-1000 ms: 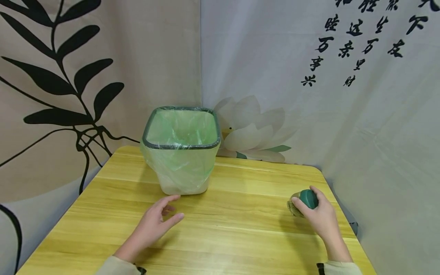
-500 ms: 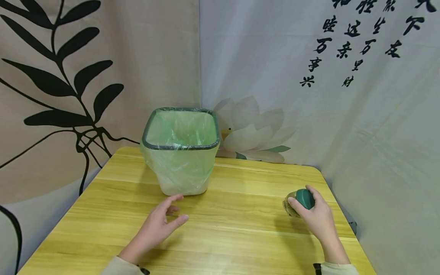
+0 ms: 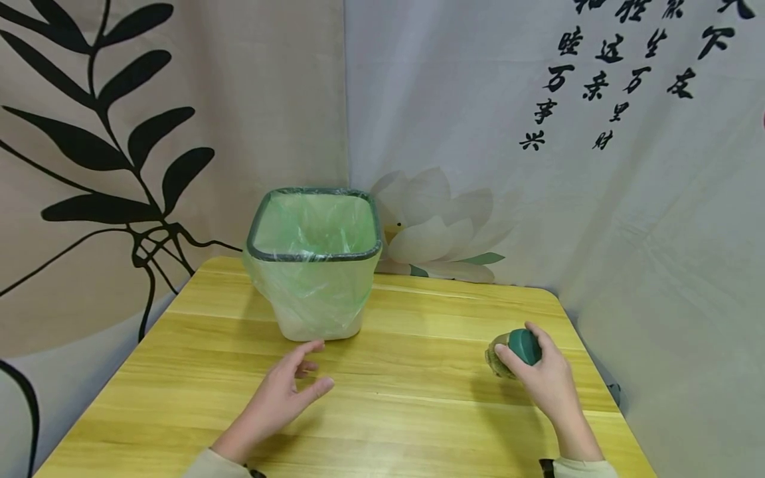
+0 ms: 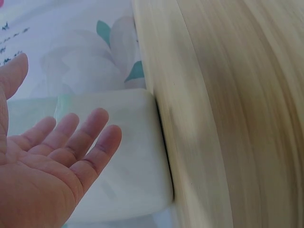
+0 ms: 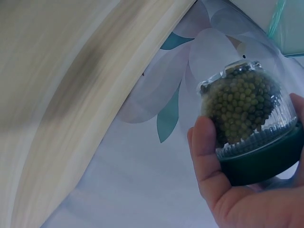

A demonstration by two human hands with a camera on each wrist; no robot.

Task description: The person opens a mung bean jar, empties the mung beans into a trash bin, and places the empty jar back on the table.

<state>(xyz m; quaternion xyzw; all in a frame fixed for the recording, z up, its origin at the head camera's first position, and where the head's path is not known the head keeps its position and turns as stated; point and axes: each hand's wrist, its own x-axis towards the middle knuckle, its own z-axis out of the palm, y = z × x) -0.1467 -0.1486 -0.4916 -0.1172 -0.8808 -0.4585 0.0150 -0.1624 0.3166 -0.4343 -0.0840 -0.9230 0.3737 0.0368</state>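
Note:
My right hand (image 3: 546,375) grips a small clear jar (image 5: 244,102) by its dark green lid (image 3: 524,346), thumb on one side and fingers on the other. Green mung beans (image 5: 242,107) show through the ribbed wall. The jar is tilted, its base pointing left, and it is held over the right part of the table. My left hand (image 3: 277,398) holds nothing; its fingers are relaxed and slightly bent, thumb apart. It hovers just in front of the bin's base, which the left wrist view shows behind the fingers (image 4: 97,152).
A pale bin (image 3: 293,325) with a dark rim and a light green plastic liner (image 3: 317,285) stands at the back left of the wooden table (image 3: 430,411). Printed cloths (image 3: 466,99) hang behind and to the right, close to the table edges.
My right hand has moved slightly left with the jar in its grip. The left hand has drifted a little to the right. The bin stays where it was.

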